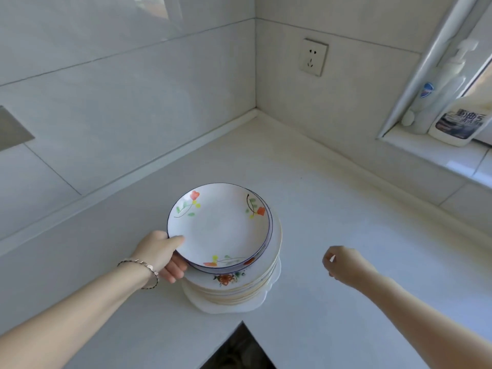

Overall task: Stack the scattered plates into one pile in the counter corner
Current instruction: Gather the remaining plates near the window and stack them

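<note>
1. Two bare arms reach out from the bottom edge, one on each side, over a white counter [332, 209].
2. On the far left, a grey wall [106, 102] of big tiles stands behind the counter.
3. The left hand [162, 255] wears a thin bracelet [145, 270] on its wrist.
4. This hand is gripping the top plate [219, 226] by its near left rim, with the thumb [175, 241] lying on top and the fingers [175, 270] curled under it.
5. The top plate is white with a thin blue rim and small red and yellow flowers.
6. It sits a bit tilted and a bit to the left on the pile [239, 286] of plates.
7. The pile stands on the counter, close to the inner edge, well apart from the far corner where the two walls meet.
8. The plates lower in the pile have pale yellow rims, and one shows an orange flower.
9. A dark floor [237, 352] shows below the counter edge, just in front of the pile.
10. A wall socket [313, 57] sits on the right wall above the counter.
11. The right hand [343, 265] hangs in the air to the right of the pile, touching nothing.
12. Its fingers are curled in loosely and it holds nothing.
13. On the far right, two white bottles [452, 107] stand on a window sill [436, 153].
</note>
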